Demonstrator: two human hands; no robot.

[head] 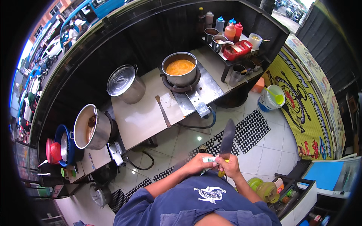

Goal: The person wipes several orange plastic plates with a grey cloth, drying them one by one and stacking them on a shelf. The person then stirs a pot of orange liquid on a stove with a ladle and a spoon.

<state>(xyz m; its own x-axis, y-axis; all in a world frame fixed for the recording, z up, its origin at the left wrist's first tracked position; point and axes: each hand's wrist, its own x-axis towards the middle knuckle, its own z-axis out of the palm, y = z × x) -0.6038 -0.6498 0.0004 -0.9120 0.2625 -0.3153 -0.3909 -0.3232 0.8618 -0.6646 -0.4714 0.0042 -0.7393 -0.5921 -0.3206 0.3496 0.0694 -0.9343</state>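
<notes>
In front of my chest, my left hand [198, 163] grips a small white and green packet [208, 160]. My right hand [232, 167] is closed around the yellow handle of a broad-bladed kitchen knife [227, 138], whose blade points away from me. Both hands meet at the packet, and my fingers cover part of it. Whether the packet is cut cannot be seen. Ahead, a metal pot of orange broth [180, 67] rests on a gas burner [182, 84]. A wooden-looking spatula [163, 111] lies across the counter [141, 118] to its left.
A lidded steel pot [131, 89] and a large aluminium pot [93, 130] stand to the left. Squeeze bottles [230, 31] and a red container [238, 50] occupy a raised shelf at the right. Perforated black mats [251, 130] and a white bucket [268, 99] are on the tiled floor.
</notes>
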